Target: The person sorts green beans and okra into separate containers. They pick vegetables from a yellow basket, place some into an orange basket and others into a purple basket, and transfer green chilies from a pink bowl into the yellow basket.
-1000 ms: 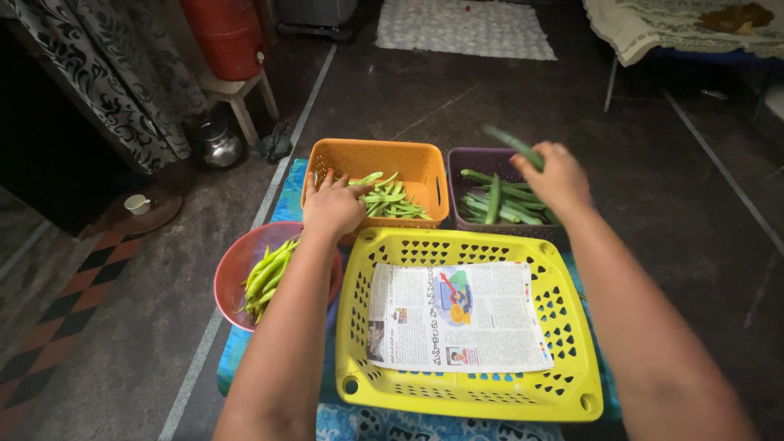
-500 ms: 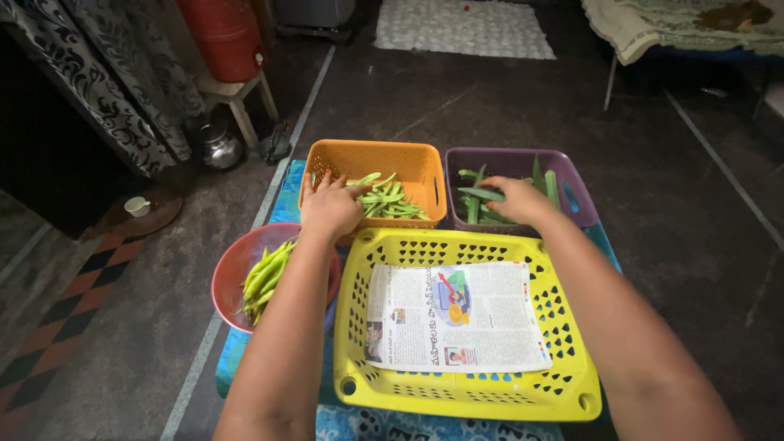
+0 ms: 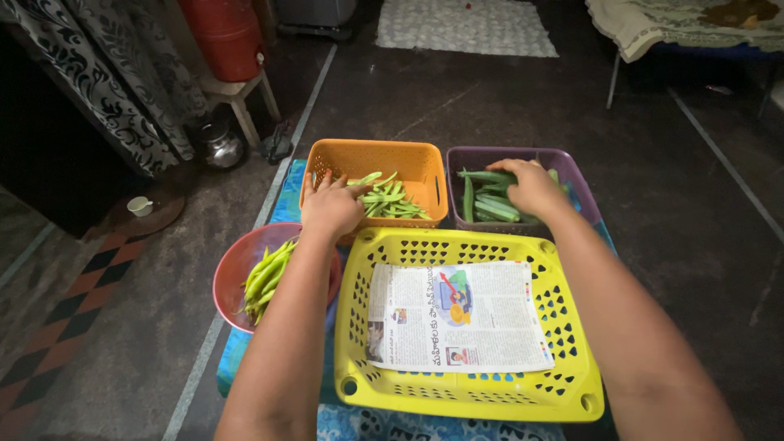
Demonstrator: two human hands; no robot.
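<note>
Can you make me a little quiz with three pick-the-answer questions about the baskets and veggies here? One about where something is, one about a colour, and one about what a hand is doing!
1. Where is the newspaper?
A. In the yellow basket
B. In the orange basket
C. On the floor

2. What colour is the bowl of long chillies?
A. Blue
B. Red
C. White

3. What is the right hand doing?
A. Resting flat on the newspaper
B. Reaching into the purple basket
C. Lifting the bowl

Answers:
1. A: the newspaper lies flat on the bottom of the yellow basket.
2. B: the bowl beside the yellow basket is red, with green chillies in it.
3. B: the right hand is down among the green pods in the purple basket, while the left hand rests at the orange basket.
</note>
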